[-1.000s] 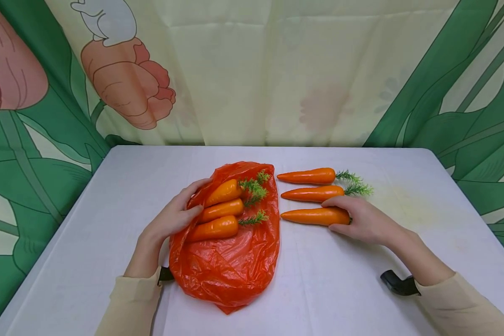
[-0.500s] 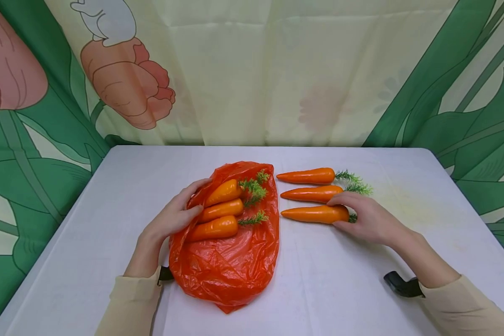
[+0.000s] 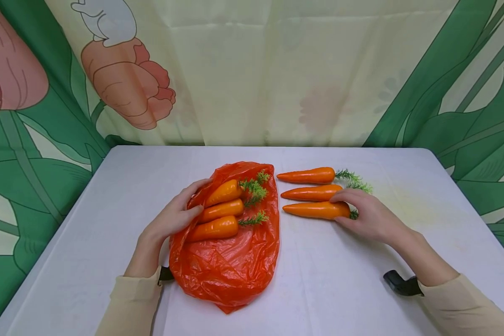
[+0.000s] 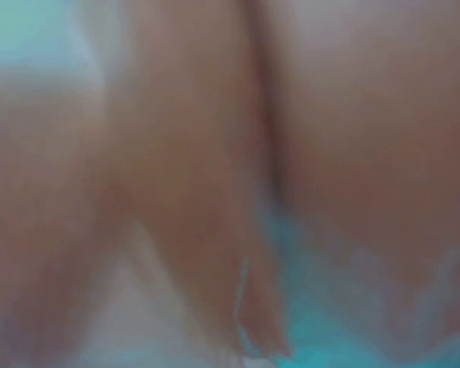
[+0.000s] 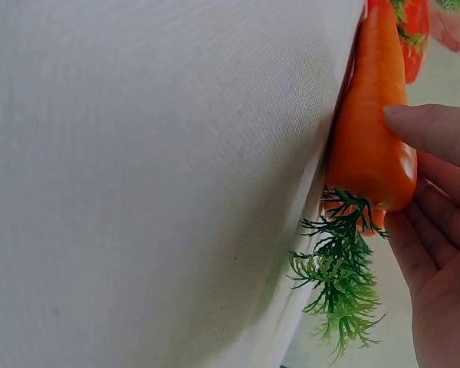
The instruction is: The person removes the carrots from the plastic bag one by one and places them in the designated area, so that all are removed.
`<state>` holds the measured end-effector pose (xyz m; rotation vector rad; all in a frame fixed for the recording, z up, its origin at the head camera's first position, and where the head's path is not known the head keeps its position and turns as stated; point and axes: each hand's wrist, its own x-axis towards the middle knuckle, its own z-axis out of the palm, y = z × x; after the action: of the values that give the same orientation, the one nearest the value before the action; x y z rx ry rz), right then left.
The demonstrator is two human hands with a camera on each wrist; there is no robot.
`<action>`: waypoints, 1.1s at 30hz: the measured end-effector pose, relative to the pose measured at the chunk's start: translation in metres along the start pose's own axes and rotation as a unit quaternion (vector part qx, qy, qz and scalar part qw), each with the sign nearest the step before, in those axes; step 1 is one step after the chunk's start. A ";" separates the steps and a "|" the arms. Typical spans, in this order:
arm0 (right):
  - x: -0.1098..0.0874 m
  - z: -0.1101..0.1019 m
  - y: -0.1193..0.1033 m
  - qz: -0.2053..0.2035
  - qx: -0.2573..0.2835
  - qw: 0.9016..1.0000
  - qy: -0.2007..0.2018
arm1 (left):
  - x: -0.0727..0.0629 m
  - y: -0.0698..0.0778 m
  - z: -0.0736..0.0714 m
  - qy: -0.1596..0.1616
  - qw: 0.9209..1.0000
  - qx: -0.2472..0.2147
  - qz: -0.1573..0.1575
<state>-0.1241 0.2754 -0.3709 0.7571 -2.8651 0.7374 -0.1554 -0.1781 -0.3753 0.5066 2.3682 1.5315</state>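
Note:
At the left of the head view, my left hand [image 3: 173, 212] grips the edge of a crumpled red plastic bag [image 3: 227, 270], thumb on the near side. Three orange carrots [image 3: 217, 227] with green tops lie at the bag's mouth, right by that thumb. My right hand [image 3: 371, 215] pinches the thick end of the nearest loose carrot [image 3: 315, 210] between thumb and fingers. The right wrist view shows the thumb on this carrot's side [image 5: 372, 142], its leafy top [image 5: 341, 280] hanging free. The left wrist view is blurred, mostly skin.
Just beyond the pinched carrot lie a middle carrot [image 3: 311, 192] and a far carrot [image 3: 306, 175], points toward the bag. A white cloth covers the table [image 3: 84, 252]. A printed curtain [image 3: 252, 74] hangs behind its back edge.
The nearest loose carrot has shifted slightly away from me, closer to the middle carrot, with my right hand on it. My left hand and the bag stay put.

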 end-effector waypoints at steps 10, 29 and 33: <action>-0.002 0.000 -0.001 -0.008 0.004 1.000 0.011 | 0.000 -0.001 0.000 -0.001 1.000 0.002 0.003; 0.010 0.005 -0.026 -0.039 0.049 0.998 0.026 | 0.001 0.000 0.000 0.000 1.000 0.000 -0.007; 0.016 0.008 -0.036 -0.039 0.066 0.997 0.020 | 0.000 0.000 0.000 0.000 1.000 -0.001 -0.009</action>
<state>-0.1204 0.2368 -0.3593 0.8541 -2.7566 0.9279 -0.1557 -0.1782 -0.3751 0.4840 2.3647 1.5249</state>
